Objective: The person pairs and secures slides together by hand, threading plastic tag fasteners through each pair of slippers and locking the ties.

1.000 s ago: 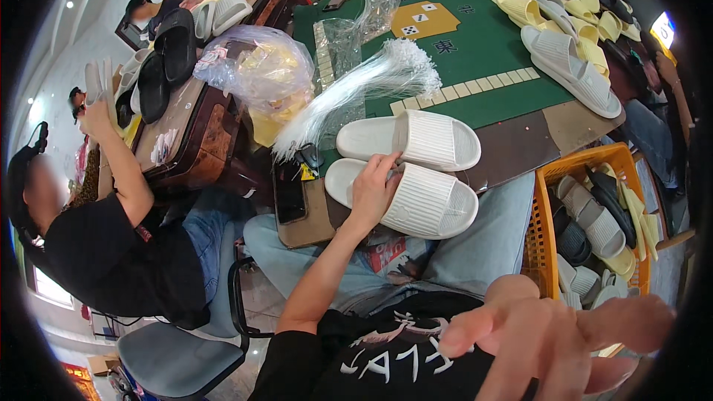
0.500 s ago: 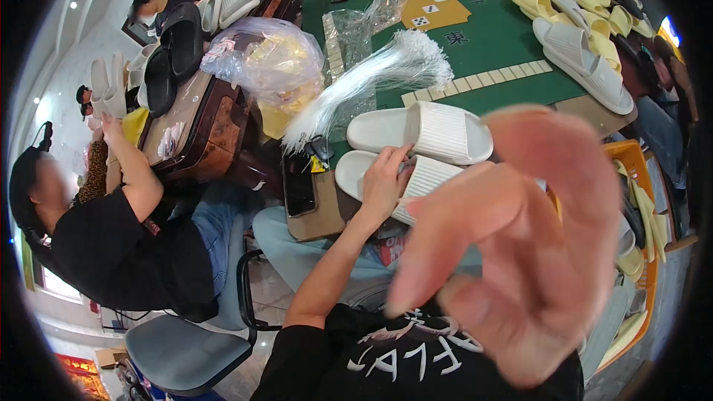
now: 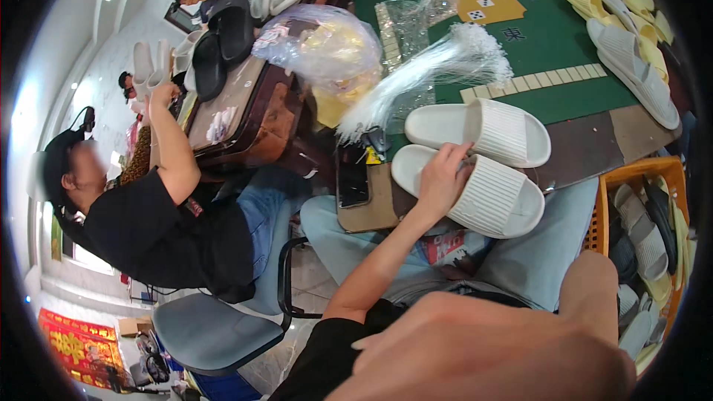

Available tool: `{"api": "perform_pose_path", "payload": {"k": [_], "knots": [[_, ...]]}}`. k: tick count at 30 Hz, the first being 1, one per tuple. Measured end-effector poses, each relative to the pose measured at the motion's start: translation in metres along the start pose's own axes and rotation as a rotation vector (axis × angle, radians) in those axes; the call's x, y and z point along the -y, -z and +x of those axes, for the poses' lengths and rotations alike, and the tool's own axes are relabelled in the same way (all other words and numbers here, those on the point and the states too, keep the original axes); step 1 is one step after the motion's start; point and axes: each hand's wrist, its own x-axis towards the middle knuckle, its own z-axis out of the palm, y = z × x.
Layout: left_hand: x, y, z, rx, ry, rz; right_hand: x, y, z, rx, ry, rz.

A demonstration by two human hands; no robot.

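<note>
Left hand (image 3: pixel 443 178) on white slipper (image 3: pixel 475 191) (right probably blurred)

bright indoor light | dark fisheye rim | edges bent | right hand (image 3: pixel 483 349) blurred close-up

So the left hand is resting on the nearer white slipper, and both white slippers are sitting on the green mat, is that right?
Not quite. The left hand does rest on the nearer slipper, but in the head view neither that one nor the farther slipper sits on the green mat. Both lie on the brown table edge in front of it.
</note>
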Motion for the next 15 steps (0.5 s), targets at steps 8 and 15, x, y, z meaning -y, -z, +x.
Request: {"api": "perform_pose_path", "payload": {"k": [8, 15], "knots": [[-0.001, 0.001, 0.000, 0.033, 0.032, -0.006, 0.003, -0.011, 0.008, 0.067, 0.054, -0.006], [0.001, -0.001, 0.000, 0.013, 0.015, 0.011, 0.001, -0.009, 0.006, 0.096, 0.051, 0.018]]}}
